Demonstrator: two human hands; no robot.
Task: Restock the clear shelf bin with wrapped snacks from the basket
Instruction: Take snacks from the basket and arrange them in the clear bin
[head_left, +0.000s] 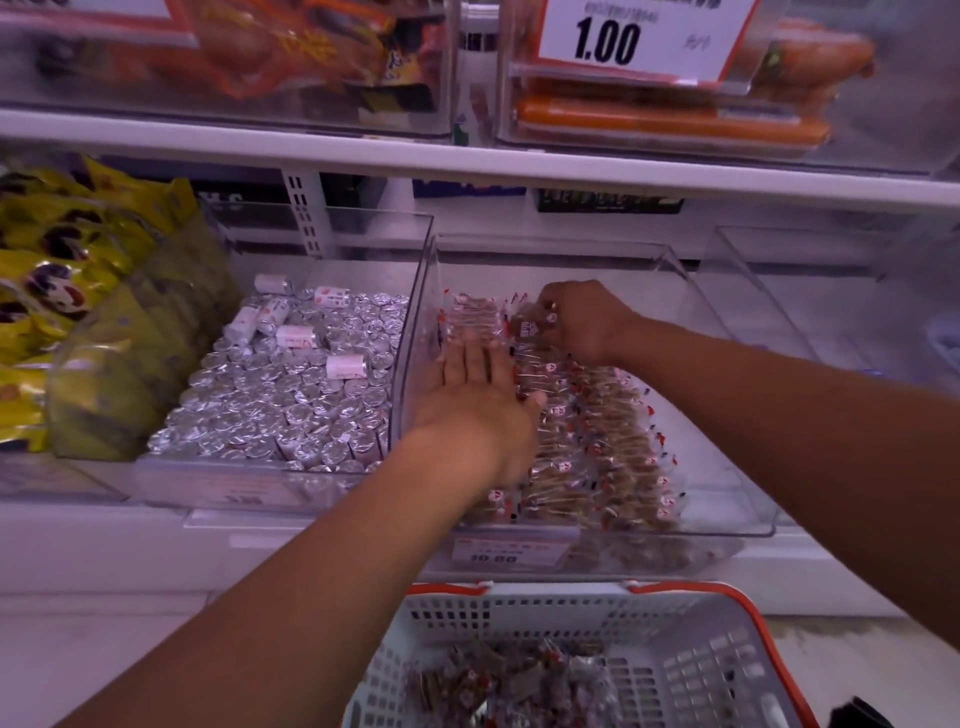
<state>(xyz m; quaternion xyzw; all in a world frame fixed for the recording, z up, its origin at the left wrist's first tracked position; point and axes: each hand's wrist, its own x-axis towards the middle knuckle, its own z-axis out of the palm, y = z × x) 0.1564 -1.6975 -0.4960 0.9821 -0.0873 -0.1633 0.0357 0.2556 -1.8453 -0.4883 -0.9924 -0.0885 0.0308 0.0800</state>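
Note:
A clear shelf bin (727, 499) sits at centre right, holding rows of brown snacks in clear wrappers (608, 457). My left hand (478, 395) lies flat, palm down, on the left rows with fingers spread. My right hand (582, 317) is at the back of the bin, fingers pinched on a wrapped snack (530, 325) held against the stacked rows. Below, a white basket with orange rim (717, 670) holds more wrapped snacks (498, 680).
Left of it, another clear bin (332, 228) is full of silver foil rolls (291, 395). Yellow bags (57, 270) fill the far left. An empty clear bin (810, 270) stands to the right. The upper shelf (467, 161) with a price tag (639, 36) overhangs.

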